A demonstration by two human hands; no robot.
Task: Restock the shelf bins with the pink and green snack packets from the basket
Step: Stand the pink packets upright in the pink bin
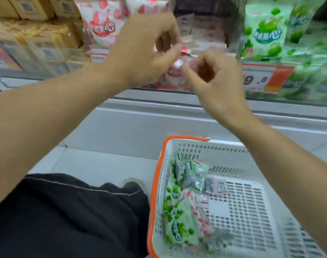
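Both my hands are raised in front of the pink-packet shelf bin (174, 79). My left hand (140, 49) has its fingers curled toward the thumb; motion blur hides whether it holds anything. My right hand (213, 79) is curled, and its fingertips pinch a small blurred pink packet (179, 63) just above the bin's front. Next to my knee on the floor stands the white basket (252, 229) with an orange rim. It holds several green packets (179, 229) and a few pink packets (199, 202) along its left side.
A bin of green packets (311, 84) with an orange price tag (265, 77) sits to the right of the pink bin. Large pink bags (101, 25) and green bags (265, 32) stand behind. Tan packets (38, 47) fill the shelf on the left. My dark-trousered leg (66, 216) is lower left.
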